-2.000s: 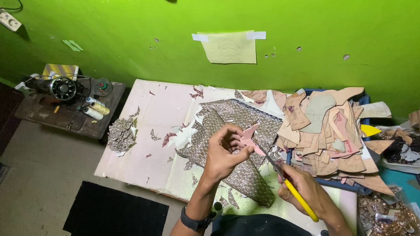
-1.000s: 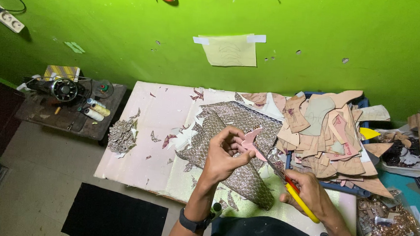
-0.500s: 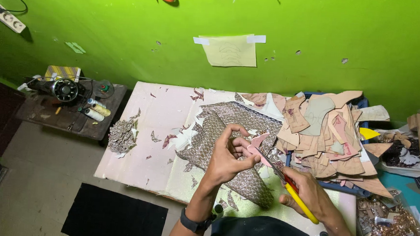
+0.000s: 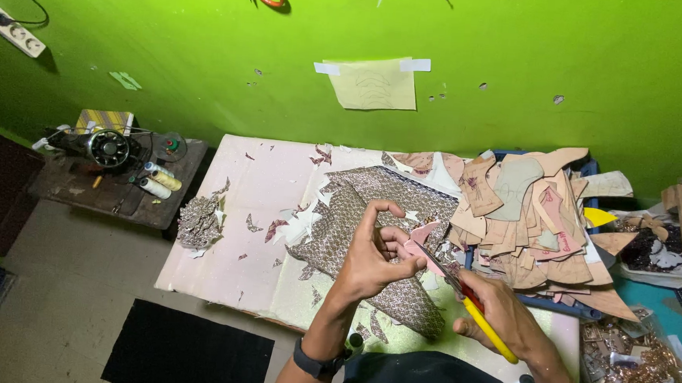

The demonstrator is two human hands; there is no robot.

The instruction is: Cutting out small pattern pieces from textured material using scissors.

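Two hands (image 4: 430, 280), yellow paper (image 4: 373, 83) taped on green wall (image 4: 562, 55)

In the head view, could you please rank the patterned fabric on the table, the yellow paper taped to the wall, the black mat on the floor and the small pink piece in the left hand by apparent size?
1. Patterned fabric and black mat: alike, unranked.
2. Yellow paper.
3. Pink piece, pinched in the left hand.

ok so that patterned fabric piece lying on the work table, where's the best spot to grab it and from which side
Probably its near rounded end, coming from the person's side. The patterned fabric piece lies flat on the table, and the left hand hovers over its middle while the cardboard pattern pile crowds its right edge. The near end, by the table's front edge, looks unobstructed.
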